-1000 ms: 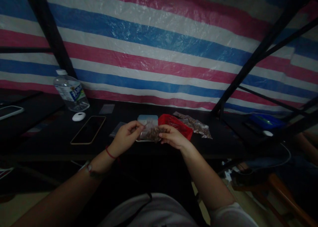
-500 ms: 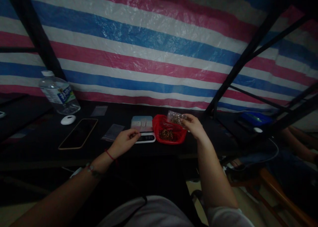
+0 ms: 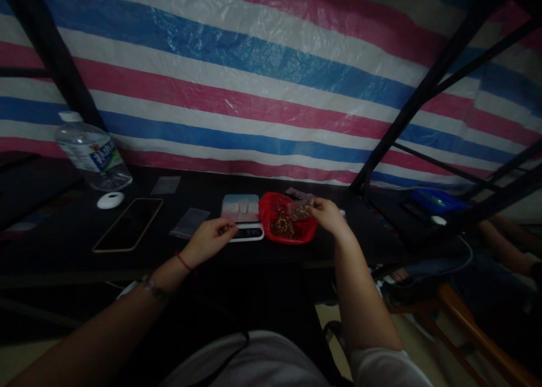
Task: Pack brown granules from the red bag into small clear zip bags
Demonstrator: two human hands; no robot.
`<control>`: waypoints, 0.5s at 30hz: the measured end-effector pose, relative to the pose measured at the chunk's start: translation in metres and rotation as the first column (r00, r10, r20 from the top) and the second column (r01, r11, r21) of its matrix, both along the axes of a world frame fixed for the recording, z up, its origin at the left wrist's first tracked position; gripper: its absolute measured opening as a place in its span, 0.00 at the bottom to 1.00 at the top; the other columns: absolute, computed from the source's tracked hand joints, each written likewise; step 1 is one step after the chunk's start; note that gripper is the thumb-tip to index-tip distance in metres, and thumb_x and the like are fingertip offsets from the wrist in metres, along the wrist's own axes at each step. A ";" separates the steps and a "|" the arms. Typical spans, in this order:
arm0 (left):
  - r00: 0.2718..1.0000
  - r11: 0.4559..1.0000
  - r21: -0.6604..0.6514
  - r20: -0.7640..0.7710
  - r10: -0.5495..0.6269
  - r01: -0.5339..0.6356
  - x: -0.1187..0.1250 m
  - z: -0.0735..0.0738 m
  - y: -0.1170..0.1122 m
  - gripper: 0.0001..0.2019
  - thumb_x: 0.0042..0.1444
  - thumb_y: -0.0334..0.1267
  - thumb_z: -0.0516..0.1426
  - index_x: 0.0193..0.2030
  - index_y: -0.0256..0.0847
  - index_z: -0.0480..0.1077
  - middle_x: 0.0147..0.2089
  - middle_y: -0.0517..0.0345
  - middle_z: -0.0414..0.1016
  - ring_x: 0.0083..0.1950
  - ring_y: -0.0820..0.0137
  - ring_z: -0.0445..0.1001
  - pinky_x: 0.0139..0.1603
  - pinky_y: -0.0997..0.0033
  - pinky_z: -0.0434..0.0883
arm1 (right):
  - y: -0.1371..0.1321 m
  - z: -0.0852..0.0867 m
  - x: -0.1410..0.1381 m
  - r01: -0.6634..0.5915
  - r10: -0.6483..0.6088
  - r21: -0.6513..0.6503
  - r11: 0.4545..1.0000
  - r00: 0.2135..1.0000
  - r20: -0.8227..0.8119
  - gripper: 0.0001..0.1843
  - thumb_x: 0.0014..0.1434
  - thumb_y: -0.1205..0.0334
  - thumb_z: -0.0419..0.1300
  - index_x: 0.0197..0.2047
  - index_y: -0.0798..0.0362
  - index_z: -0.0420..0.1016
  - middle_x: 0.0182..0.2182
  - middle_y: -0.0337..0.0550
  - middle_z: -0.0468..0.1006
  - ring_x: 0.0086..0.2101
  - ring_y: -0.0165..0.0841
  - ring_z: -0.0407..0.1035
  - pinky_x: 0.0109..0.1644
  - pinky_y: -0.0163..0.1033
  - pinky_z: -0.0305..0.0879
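Note:
My right hand pinches a small clear plastic bag that holds brownish bits. The bag lies over the right part of an open red plastic bag. A heap of small gold-brown pieces shows inside the red bag. My left hand is closed, fingertips together at the left edge of a small digital scale. What its fingers hold, if anything, is too small to make out. Behind the scale's buttons is its pale blue and pink platform.
Flat clear bags lie left of the scale, near a phone, a white mouse and a large plastic bottle. A striped sheet hangs behind the black table. Dark metal posts flank it; another person's arm is at right.
My right hand has lowered the clear bag from above the red bag's back right rim to over its opening. My left hand stays by the scale. The view has shifted slightly.

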State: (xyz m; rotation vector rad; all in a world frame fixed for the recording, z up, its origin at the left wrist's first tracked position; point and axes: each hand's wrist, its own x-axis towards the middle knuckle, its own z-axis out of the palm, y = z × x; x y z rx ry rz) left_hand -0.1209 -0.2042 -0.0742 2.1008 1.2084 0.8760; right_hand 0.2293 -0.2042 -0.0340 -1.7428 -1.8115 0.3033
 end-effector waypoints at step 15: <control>1.000 1.000 0.019 -0.023 0.002 -0.001 -0.001 0.000 0.000 0.16 0.56 0.48 0.52 0.33 0.39 0.75 0.31 0.57 0.77 0.32 0.68 0.73 0.33 0.73 0.66 | -0.014 0.016 -0.002 0.016 -0.015 -0.020 1.000 0.997 0.078 0.12 0.56 0.60 0.56 0.37 0.54 0.80 0.31 0.45 0.81 0.30 0.34 0.72 0.31 0.34 0.61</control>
